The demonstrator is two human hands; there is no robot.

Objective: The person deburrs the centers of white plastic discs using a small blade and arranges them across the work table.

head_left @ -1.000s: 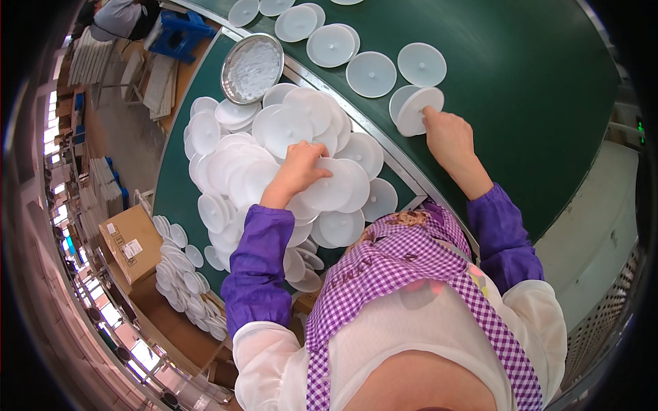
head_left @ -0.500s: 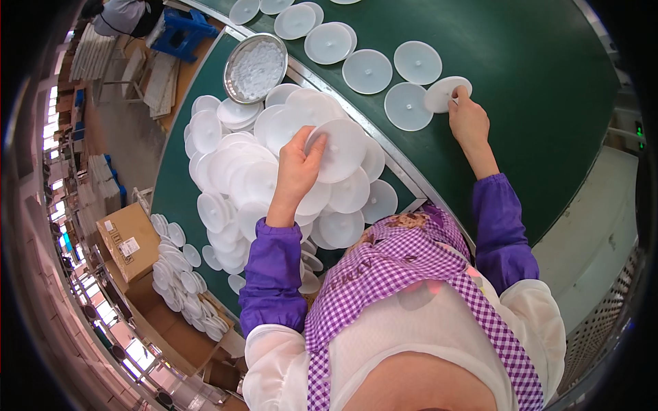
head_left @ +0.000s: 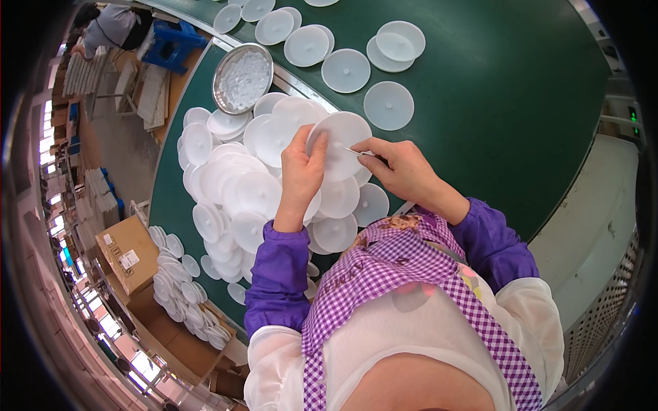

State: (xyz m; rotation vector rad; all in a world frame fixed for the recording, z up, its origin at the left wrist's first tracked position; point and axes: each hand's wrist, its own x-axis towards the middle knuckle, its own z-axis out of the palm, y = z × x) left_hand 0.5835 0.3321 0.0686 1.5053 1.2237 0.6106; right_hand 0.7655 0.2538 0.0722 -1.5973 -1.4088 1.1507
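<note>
My left hand point(head_left: 303, 171) pinches the edge of a white translucent plastic disc point(head_left: 340, 163), which it holds tilted above a large heap of similar discs point(head_left: 257, 193). In my right hand point(head_left: 404, 168) is a thin metal tool point(head_left: 354, 151), whose tip is at the small raised centre of that disc. The tool is too small to tell its exact kind. Up and to the left of the heap, a round metal bowl point(head_left: 217, 88) contains many small white pieces point(head_left: 245, 79).
Several discs point(head_left: 345, 70) lie on the green surface point(head_left: 493, 89) beyond a metal rail point(head_left: 295, 83), one overlapping another at the back. A cardboard box point(head_left: 127, 253) and more stacked discs point(head_left: 181, 284) stand at left. Near a blue stool point(head_left: 171, 44), another person point(head_left: 113, 27) bends.
My right hand has let go of its disc, which now lies on another at the back. That hand has come left to the disc in my left hand. The view has shifted slightly.
</note>
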